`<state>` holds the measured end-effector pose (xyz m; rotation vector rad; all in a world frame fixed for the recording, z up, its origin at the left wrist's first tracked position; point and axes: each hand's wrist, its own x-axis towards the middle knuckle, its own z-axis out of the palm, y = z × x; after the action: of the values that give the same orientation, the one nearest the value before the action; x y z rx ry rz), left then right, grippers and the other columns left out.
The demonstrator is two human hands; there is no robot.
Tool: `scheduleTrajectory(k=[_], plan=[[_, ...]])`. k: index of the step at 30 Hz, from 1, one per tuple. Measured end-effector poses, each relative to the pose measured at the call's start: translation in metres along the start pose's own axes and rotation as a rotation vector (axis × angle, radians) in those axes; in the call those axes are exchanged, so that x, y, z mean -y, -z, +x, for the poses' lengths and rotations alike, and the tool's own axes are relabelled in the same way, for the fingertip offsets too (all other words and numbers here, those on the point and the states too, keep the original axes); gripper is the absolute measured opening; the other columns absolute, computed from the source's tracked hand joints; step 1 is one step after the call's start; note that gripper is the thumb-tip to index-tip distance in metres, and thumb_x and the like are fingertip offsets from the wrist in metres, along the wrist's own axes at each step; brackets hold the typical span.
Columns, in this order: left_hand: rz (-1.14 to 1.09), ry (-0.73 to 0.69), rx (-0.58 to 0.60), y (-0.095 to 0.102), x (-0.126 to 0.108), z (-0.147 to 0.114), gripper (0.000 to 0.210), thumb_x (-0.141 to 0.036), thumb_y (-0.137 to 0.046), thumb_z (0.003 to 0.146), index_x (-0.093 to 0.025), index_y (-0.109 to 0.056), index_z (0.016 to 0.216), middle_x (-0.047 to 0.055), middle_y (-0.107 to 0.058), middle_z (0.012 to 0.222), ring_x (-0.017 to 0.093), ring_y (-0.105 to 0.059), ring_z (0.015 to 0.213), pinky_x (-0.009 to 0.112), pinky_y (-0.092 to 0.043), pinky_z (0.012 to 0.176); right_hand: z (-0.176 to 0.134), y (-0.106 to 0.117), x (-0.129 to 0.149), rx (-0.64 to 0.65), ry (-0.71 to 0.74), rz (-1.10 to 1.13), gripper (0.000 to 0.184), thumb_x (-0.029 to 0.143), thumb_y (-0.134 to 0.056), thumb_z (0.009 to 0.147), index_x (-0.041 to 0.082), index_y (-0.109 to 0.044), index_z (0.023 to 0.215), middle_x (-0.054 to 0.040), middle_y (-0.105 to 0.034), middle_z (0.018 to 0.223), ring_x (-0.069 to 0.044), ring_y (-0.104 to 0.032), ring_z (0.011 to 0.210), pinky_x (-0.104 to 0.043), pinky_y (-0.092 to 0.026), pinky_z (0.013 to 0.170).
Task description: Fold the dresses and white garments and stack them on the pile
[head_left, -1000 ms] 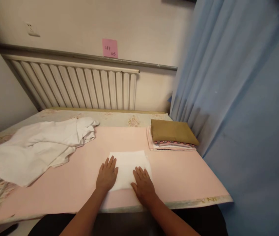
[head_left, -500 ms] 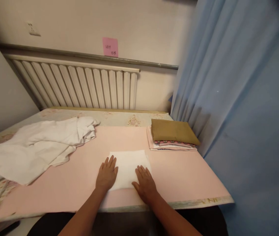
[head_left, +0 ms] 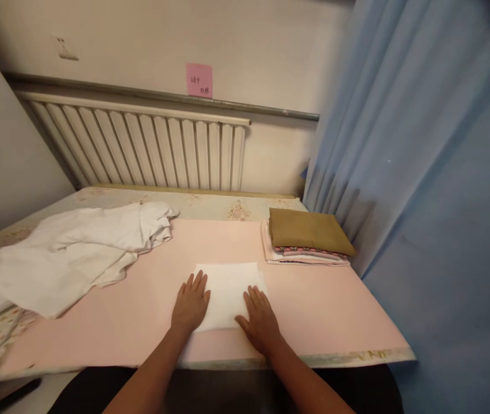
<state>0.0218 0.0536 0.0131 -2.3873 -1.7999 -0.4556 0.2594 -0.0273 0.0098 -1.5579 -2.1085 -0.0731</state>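
Note:
A white cloth [head_left: 230, 293], folded into a flat rectangle, lies on the pink sheet [head_left: 314, 310] in front of me. My left hand [head_left: 191, 302] rests flat on its left edge, fingers stretched out. On the lower right part of the cloth lies my right hand [head_left: 260, 319], also flat, with the thumb spread toward the middle. Neither hand grips anything; the palms are turned down and hidden.
A crumpled white cloth [head_left: 85, 247] covers the left side. At the right stands a stack of folded fabric with a brown piece [head_left: 309, 232] on top. A blue curtain [head_left: 439, 201] borders the right edge, and a radiator [head_left: 159, 144] runs along the back wall.
My right hand has shifted slightly up along the folded cloth. The whole view has drifted a little, so everything sits slightly farther right. My left hand stays on the left edge.

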Motion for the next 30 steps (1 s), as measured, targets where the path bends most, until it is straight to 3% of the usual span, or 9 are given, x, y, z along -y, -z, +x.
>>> scheduleTrajectory(k=[20,30], plan=[[-0.051,0.017,0.009,0.001,0.002,-0.003,0.051,-0.035,-0.037,0.095,-0.02,-0.045,0.143,0.007,-0.037,0.154,0.028,-0.027,0.144,0.05,-0.027,0.115,-0.004,-0.003,-0.003,-0.053,-0.006,-0.047,0.052,0.042,-0.049,0.096,0.01,-0.048,0.137,-0.0175,-0.045,0.146,-0.029,-0.032,0.141,-0.05,-0.031,0.114],[0.003,0.003,0.021,0.005,0.012,-0.024,0.051,-0.036,-0.036,0.096,-0.019,-0.043,0.144,0.007,-0.036,0.154,0.029,-0.029,0.143,0.049,-0.028,0.114,-0.006,-0.007,-0.004,-0.059,-0.013,-0.071,0.05,0.041,-0.047,0.097,0.008,-0.05,0.136,-0.0177,-0.045,0.146,-0.028,-0.033,0.141,-0.048,-0.028,0.115]])
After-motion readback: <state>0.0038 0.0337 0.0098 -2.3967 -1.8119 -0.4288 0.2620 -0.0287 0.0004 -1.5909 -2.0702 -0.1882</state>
